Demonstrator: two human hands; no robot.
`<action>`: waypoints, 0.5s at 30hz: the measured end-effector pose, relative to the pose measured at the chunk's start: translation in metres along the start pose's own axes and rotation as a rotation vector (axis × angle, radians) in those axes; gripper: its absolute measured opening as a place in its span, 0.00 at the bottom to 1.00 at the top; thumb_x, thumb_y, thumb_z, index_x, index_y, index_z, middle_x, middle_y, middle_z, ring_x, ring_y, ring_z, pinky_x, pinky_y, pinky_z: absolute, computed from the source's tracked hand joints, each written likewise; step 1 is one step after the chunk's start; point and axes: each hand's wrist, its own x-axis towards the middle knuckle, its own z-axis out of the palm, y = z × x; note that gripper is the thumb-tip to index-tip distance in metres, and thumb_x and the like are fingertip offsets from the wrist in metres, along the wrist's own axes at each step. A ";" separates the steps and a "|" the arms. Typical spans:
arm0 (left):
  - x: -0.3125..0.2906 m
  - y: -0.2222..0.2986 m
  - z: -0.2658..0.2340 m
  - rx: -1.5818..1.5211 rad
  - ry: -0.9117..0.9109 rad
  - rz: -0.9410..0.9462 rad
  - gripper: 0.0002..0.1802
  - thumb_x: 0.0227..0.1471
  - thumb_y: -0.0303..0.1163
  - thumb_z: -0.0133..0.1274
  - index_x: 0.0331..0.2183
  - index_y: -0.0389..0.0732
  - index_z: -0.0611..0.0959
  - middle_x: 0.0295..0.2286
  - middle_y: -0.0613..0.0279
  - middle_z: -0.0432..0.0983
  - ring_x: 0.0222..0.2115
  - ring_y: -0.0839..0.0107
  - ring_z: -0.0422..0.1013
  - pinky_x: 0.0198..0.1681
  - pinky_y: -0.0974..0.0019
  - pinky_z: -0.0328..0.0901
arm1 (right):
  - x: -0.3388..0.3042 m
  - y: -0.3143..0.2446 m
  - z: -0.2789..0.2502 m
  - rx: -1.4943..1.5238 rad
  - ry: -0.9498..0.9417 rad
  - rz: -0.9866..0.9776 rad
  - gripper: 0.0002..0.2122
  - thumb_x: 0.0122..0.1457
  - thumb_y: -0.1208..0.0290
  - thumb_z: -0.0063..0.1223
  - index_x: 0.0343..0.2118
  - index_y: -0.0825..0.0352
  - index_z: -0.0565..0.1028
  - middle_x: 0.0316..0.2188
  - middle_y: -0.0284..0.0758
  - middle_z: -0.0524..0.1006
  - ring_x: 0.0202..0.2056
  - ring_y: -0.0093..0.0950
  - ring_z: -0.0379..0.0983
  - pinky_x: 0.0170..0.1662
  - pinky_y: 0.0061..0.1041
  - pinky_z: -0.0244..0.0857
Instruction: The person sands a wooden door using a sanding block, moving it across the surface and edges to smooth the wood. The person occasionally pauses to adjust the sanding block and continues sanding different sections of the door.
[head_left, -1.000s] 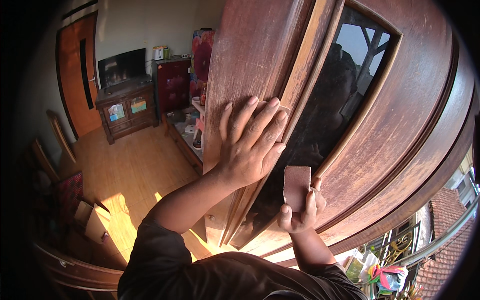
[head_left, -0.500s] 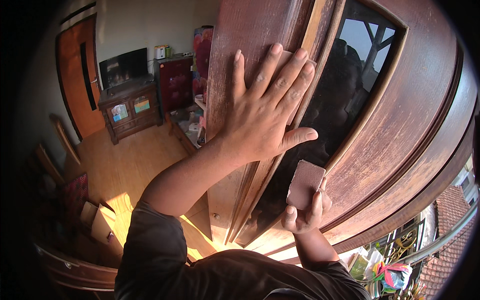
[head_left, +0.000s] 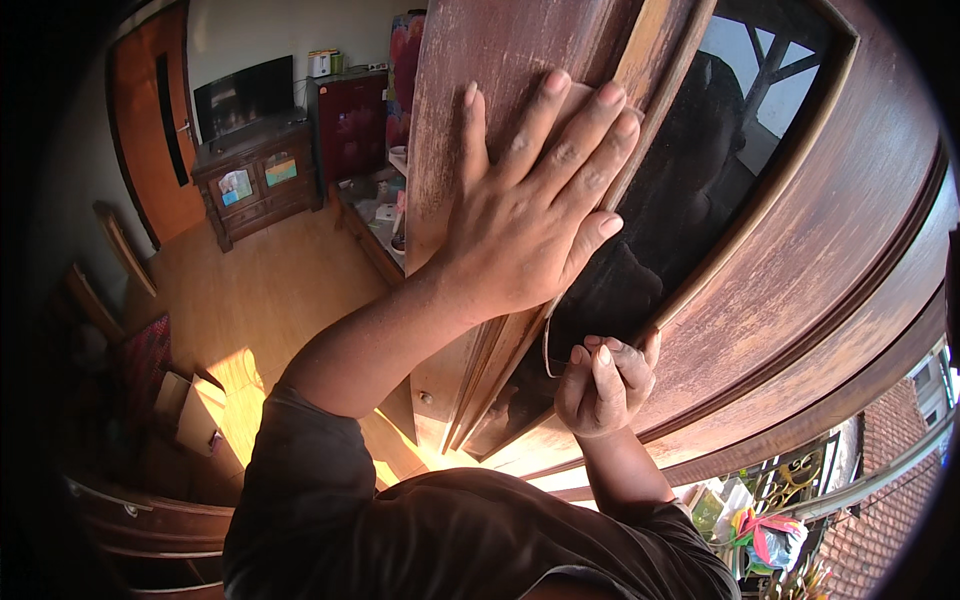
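My left hand [head_left: 535, 195] lies flat against a worn brown wooden door [head_left: 500, 50], its fingers spread. A thin pale brownish piece, which looks like the back of a sandpaper sheet [head_left: 579, 99], shows between and beyond the fingertips; the rest is under the hand. Lower right, my right hand [head_left: 607, 388] is closed, fingers curled, in front of the door's dark glass pane [head_left: 650, 230]. A thin curved edge of a sandpaper piece [head_left: 548, 345] shows beside its fingers; the sheet's face is hard to make out against the glass.
Inside the room at left stand a dark wooden cabinet [head_left: 262, 180] with a television [head_left: 245, 105], a dark red refrigerator [head_left: 350, 130] and an orange-brown door [head_left: 160, 130]. Open cardboard [head_left: 200, 412] lies on the floor. Outside at lower right hang colourful plastic bags [head_left: 770, 535] near a tiled roof.
My left hand has slid slightly upward with the piece under it, its thumb closer in. My right hand has turned, so its sandpaper no longer faces me and shows mostly as an edge.
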 end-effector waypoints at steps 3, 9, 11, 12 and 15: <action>0.030 -0.013 0.005 0.156 0.135 0.139 0.48 0.64 0.62 0.39 0.69 0.36 0.54 0.71 0.50 0.45 0.72 0.48 0.40 0.68 0.27 0.29 | 0.004 -0.007 0.005 -0.122 -0.014 0.042 0.20 0.56 0.84 0.62 0.53 0.68 0.76 0.35 0.37 0.78 0.31 0.28 0.76 0.68 0.44 0.53; -0.016 0.002 0.006 0.002 -0.073 -0.031 0.40 0.64 0.52 0.43 0.71 0.48 0.57 0.72 0.61 0.44 0.72 0.50 0.38 0.67 0.22 0.26 | 0.007 -0.010 0.002 -0.137 -0.094 0.086 0.14 0.59 0.78 0.63 0.48 0.67 0.79 0.25 0.32 0.77 0.28 0.26 0.74 0.69 0.40 0.52; -0.031 0.009 0.002 -0.050 -0.021 0.031 0.39 0.65 0.49 0.41 0.71 0.43 0.56 0.71 0.53 0.47 0.72 0.44 0.39 0.67 0.24 0.27 | 0.006 -0.008 -0.002 -0.111 -0.113 0.086 0.11 0.61 0.73 0.63 0.46 0.67 0.80 0.22 0.30 0.74 0.26 0.26 0.71 0.65 0.39 0.56; -0.032 0.010 0.000 -0.036 -0.086 0.014 0.39 0.66 0.48 0.40 0.71 0.40 0.56 0.71 0.49 0.48 0.72 0.41 0.39 0.67 0.25 0.27 | 0.006 -0.006 -0.004 -0.046 -0.082 0.086 0.12 0.61 0.68 0.64 0.45 0.65 0.81 0.23 0.28 0.75 0.25 0.25 0.71 0.64 0.37 0.57; -0.005 0.002 -0.005 -0.066 -0.003 0.053 0.41 0.65 0.56 0.41 0.71 0.49 0.56 0.72 0.61 0.44 0.72 0.50 0.38 0.66 0.22 0.25 | 0.004 0.000 -0.012 0.091 -0.066 0.075 0.20 0.62 0.47 0.57 0.43 0.61 0.83 0.23 0.24 0.77 0.23 0.24 0.69 0.50 0.29 0.59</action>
